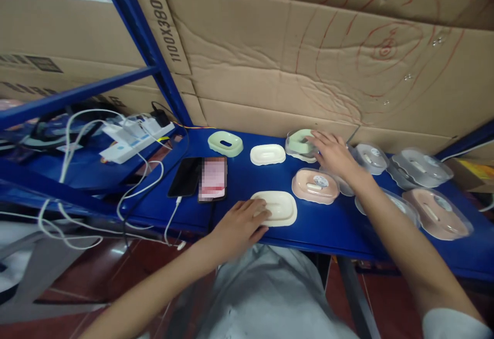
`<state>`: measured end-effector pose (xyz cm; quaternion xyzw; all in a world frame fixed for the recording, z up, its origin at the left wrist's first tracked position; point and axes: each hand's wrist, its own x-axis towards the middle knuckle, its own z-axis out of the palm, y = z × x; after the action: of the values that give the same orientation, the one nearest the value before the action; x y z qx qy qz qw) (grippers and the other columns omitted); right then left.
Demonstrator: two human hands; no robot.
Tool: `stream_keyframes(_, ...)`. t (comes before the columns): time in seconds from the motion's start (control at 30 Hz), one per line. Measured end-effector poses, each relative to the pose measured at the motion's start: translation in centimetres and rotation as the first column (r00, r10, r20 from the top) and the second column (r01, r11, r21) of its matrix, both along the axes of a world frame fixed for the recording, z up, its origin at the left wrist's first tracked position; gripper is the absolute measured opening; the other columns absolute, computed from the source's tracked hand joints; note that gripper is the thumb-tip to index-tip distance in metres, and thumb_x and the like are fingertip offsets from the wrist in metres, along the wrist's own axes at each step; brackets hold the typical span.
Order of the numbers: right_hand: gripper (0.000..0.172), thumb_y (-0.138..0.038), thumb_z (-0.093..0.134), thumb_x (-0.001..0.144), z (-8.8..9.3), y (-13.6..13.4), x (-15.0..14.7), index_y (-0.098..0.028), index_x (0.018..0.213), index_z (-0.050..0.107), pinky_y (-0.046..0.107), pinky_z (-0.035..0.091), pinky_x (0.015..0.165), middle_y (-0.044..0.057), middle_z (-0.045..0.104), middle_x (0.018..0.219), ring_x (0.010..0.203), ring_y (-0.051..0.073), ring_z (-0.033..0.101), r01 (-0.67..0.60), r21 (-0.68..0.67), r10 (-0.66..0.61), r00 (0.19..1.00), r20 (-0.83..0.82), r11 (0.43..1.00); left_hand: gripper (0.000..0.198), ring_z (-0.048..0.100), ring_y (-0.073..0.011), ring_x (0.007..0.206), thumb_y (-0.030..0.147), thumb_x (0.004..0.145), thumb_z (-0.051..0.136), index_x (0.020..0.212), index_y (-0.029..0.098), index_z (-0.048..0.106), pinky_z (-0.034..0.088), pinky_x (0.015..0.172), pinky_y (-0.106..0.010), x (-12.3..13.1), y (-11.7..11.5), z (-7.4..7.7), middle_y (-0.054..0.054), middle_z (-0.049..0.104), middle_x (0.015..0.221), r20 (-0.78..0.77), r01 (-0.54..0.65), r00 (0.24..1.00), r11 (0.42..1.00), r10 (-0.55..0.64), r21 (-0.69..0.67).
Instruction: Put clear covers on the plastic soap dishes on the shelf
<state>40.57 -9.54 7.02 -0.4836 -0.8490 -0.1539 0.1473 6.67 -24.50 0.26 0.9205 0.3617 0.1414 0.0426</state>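
My left hand (241, 228) grips the left end of a cream oval soap dish base (283, 209) that lies near the shelf's front edge. My right hand (334, 154) reaches to the back, its fingers curled over the right side of a light green soap dish piece (299, 138); a clear plastic part shows around and under it. Between the hands sits a pink soap dish (309, 191) under a clear lid. A second cream dish (267, 154) and a green slotted piece (225, 144) lie farther back to the left.
Several clear lids (424, 166) and another pink soap dish (438, 220) stand at the right of the blue shelf (239, 182). Two phones (186, 177) lie at the left, one with a charging cable. Power strips (131, 141) and white cables lie beyond. Cardboard (247, 35) backs the shelf.
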Motion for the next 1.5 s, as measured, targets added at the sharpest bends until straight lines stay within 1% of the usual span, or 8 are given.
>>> stream_keyframes(0.1,0.037,-0.015,0.061,0.101,0.8,3.5,-0.8,-0.016,0.137,0.070,0.054,0.041,0.116,0.015,0.074,0.140,0.134,0.034,0.065,-0.001,-0.114,0.011,0.996,0.087,0.993,0.030,0.067,-0.0332,0.129,0.022,0.105,0.062,0.135,0.021,0.064,0.058,0.103,-0.052,0.0,-1.6,-1.5,-0.015,0.067,0.142,0.107,-0.056,0.993,0.998,0.055,0.001)
stream_keyframes(0.17,0.032,-0.022,0.060,0.105,1.1,2.4,-1.9,-0.018,0.134,0.072,0.050,0.044,0.112,0.014,0.078,0.130,0.124,0.031,0.069,-0.075,-0.065,0.080,0.995,0.064,0.995,0.037,0.066,-0.0331,0.131,0.021,0.105,0.063,0.142,0.022,0.059,0.059,0.105,-0.053,-0.2,-2.2,-2.1,-0.015,0.065,0.143,0.187,-0.080,0.979,0.997,0.079,-0.002)
stream_keyframes(0.3,0.031,-0.032,0.058,0.110,0.5,-5.9,-5.3,-0.020,0.136,0.070,0.048,0.043,0.111,0.011,0.077,0.120,0.116,0.028,0.068,-0.306,0.105,0.304,0.952,0.030,0.946,0.063,0.056,-0.0349,0.145,0.023,0.102,0.070,0.159,0.026,0.044,0.059,0.111,-0.052,-0.4,-2.3,-3.1,-0.020,0.043,0.165,0.357,-0.153,0.923,0.988,0.140,0.008)
stream_keyframes(0.5,0.029,-0.022,0.058,0.108,-3.0,-15.4,-9.4,-0.016,0.135,0.069,0.043,0.052,0.099,0.009,0.075,0.112,0.105,0.025,0.067,-0.413,-0.043,0.413,0.911,0.003,0.910,0.072,0.038,-0.0392,0.160,0.026,0.102,0.072,0.165,0.027,0.037,0.052,0.121,-0.058,-0.3,-2.3,-3.6,-0.020,0.028,0.175,0.437,-0.193,0.891,0.974,0.121,0.123)
stream_keyframes(0.73,0.039,-0.032,0.059,0.110,-5.0,-15.7,-9.3,-0.013,0.143,0.063,0.047,0.053,0.113,0.012,0.072,0.137,0.129,0.026,0.065,-0.458,-0.093,0.454,0.889,-0.068,0.884,0.046,0.059,-0.0306,0.146,0.030,0.106,0.068,0.149,0.019,0.057,0.053,0.122,-0.053,-0.8,-2.0,-3.8,-0.015,0.065,0.151,0.387,-0.106,0.921,0.983,0.040,0.151)
stream_keyframes(1.1,0.030,-0.017,0.060,0.107,-6.6,-17.5,-6.6,-0.017,0.137,0.067,0.044,0.053,0.103,0.009,0.078,0.126,0.116,0.023,0.071,-0.415,-0.070,0.404,0.906,-0.128,0.907,0.030,0.051,-0.0314,0.154,0.027,0.106,0.066,0.136,0.019,0.067,0.054,0.122,-0.051,-0.4,-2.0,-3.9,-0.014,0.061,0.157,0.406,-0.099,0.913,0.990,0.049,0.101)
stream_keyframes(1.27,0.034,-0.026,0.054,0.111,-2.3,-13.0,-5.0,-0.023,0.143,0.065,0.045,0.049,0.111,0.008,0.076,0.136,0.128,0.023,0.069,-0.411,-0.072,0.398,0.906,-0.147,0.909,0.030,0.049,-0.0348,0.155,0.027,0.107,0.064,0.136,0.020,0.066,0.058,0.116,-0.052,-0.3,-2.1,-4.0,-0.017,0.050,0.165,0.407,-0.131,0.909,0.989,0.091,0.070)
stream_keyframes(1.5,0.024,-0.026,0.062,0.100,1.3,3.8,-1.8,-0.016,0.118,0.077,0.051,0.050,0.108,0.017,0.078,0.126,0.121,0.034,0.071,0.028,-0.213,-0.033,0.999,-0.023,0.977,0.033,0.062,-0.0340,0.144,0.030,0.106,0.065,0.139,0.027,0.065,0.068,0.099,-0.045,-0.5,-2.5,-3.8,-0.013,0.034,0.176,0.374,-0.192,0.905,0.979,0.202,-0.064)
